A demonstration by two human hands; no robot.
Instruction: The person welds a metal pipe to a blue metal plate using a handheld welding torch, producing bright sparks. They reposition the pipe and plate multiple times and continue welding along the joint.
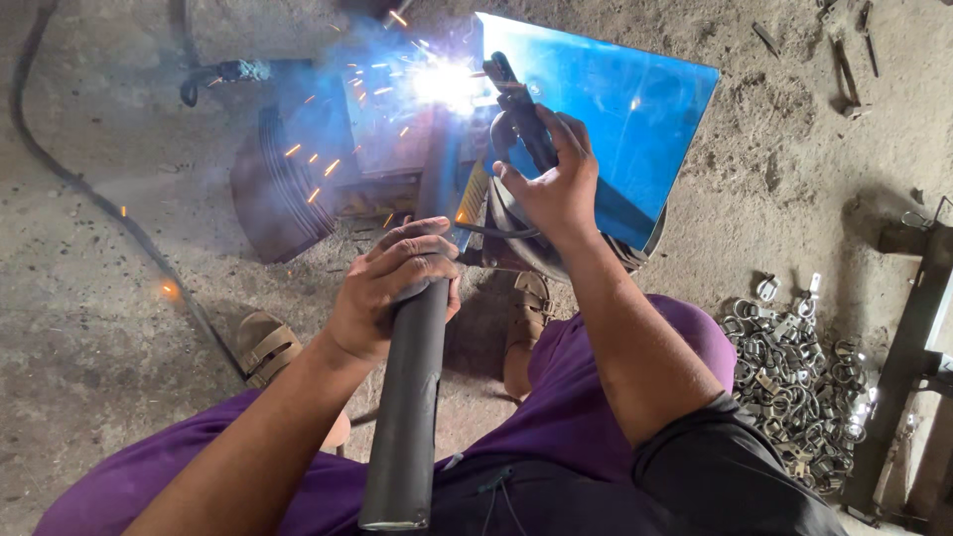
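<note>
My left hand (pixel 392 283) grips a dark grey metal pipe (pixel 407 417) that runs from my lap toward the bright welding arc (pixel 447 81). Higher up, my right hand (pixel 554 179) is closed around a black electrode holder (pixel 516 104), whose tip points at the arc. Sparks and blue smoke spread left from that spot. A blue-tinted welding shield plate (pixel 625 109) stands just behind my right hand. The joint itself is lost in the glare.
A dark ribbed metal piece (pixel 283 194) lies left of the arc. A black cable (pixel 89 194) curves across the dirt floor. At the right sits a heap of small metal clamps (pixel 794 372) beside a dark steel frame (pixel 908 347). My sandalled feet (pixel 266 345) rest below.
</note>
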